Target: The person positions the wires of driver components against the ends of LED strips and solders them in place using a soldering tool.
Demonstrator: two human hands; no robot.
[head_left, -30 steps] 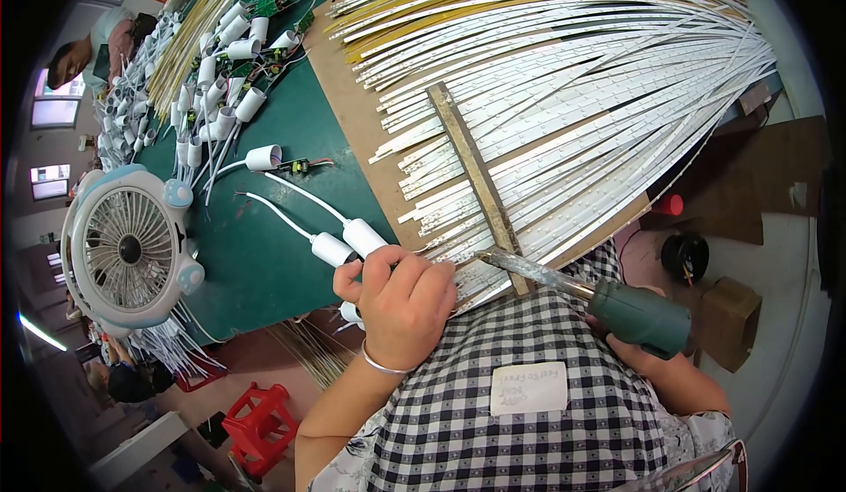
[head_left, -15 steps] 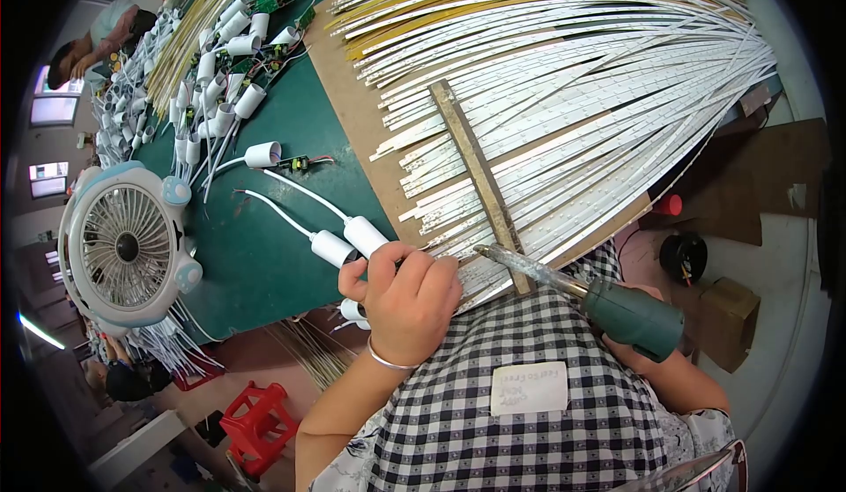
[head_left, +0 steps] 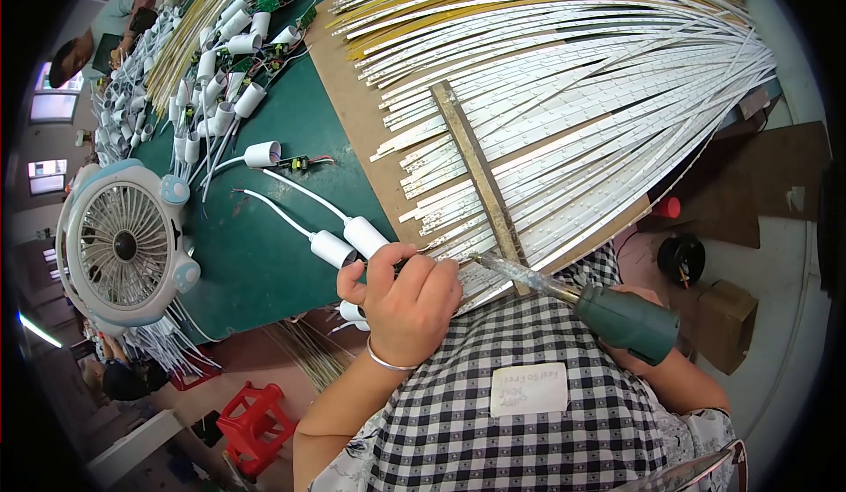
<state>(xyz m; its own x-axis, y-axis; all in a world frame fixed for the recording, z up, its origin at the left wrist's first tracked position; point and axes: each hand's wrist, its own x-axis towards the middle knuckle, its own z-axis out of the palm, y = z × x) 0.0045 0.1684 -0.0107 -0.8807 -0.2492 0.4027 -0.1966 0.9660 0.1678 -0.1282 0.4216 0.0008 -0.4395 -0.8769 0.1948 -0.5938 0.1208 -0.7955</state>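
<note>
Left hand (head_left: 407, 302) has shifted slightly right toward the soldering iron (head_left: 577, 296) tip

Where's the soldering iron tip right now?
Head view, lower centre: the soldering iron in the right hand points at the near strip ends, beside the left hand.

right hand (head_left: 654, 298) hidden behind soldering iron (head_left: 617, 314)

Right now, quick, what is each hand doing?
Left hand: closed, pinching something small at the near ends of the white strips; what it is cannot be told.
Right hand: closed around the green-handled soldering iron.
</note>
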